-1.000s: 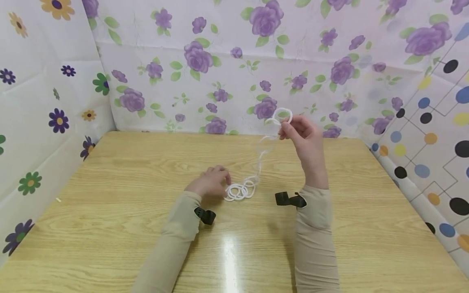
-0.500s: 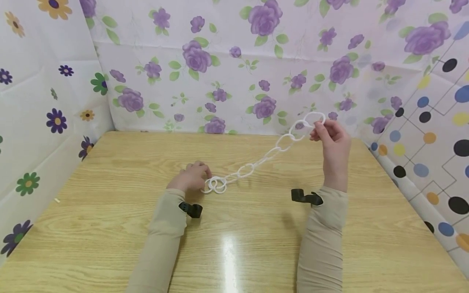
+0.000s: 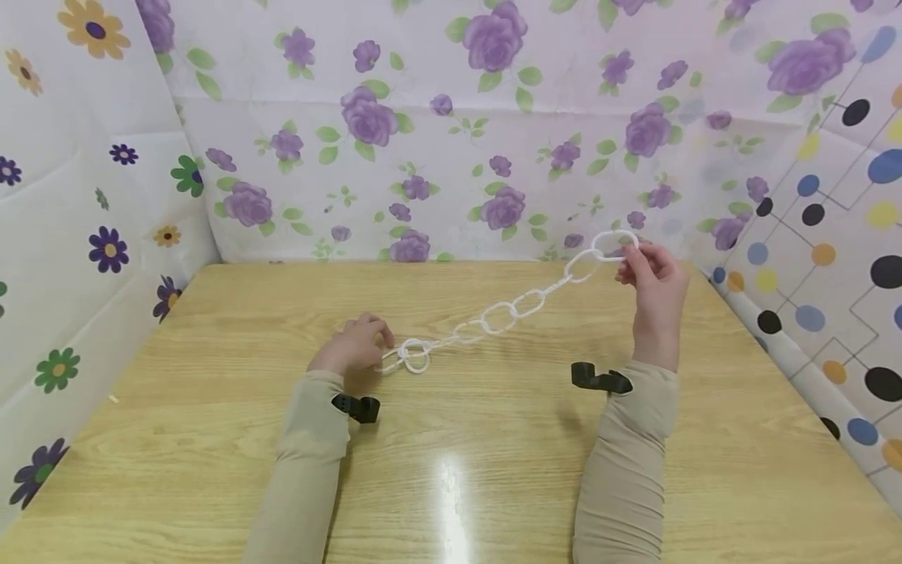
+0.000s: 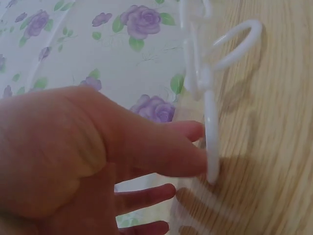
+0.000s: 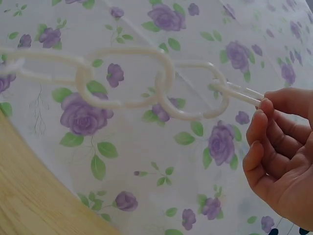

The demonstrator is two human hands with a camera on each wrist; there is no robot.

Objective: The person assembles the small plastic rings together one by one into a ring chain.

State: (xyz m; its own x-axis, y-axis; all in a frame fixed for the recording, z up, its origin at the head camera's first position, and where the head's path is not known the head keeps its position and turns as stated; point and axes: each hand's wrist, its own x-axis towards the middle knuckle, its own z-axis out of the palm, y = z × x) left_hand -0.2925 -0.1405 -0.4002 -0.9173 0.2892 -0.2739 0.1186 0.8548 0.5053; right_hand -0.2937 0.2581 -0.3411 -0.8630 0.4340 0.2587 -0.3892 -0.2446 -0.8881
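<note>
A white plastic chain (image 3: 499,317) of several oval links stretches slantwise between the two hands. My right hand (image 3: 658,290) pinches its raised right end link (image 5: 239,93) between thumb and index finger, held above the tabletop. Low over the table at the chain's other end, my left hand (image 3: 355,345) has its thumb and index finger at the last link (image 4: 211,139). Beside that link, one chain link (image 4: 239,44) sticks out sideways close over the wood. The left hand's other fingers extend loosely beneath in the left wrist view.
The hands work over a wood-grain table (image 3: 486,454). A flowered cloth wall (image 3: 437,157) stands behind it, with patterned sheets at left and right. A tiny pale scrap (image 3: 113,399) lies near the left edge. Black wrist mounts (image 3: 599,377) jut from both sleeves.
My right hand has moved right and my left hand left. The chain, bunched by the left hand a second ago, is now drawn out into a line with most links spread.
</note>
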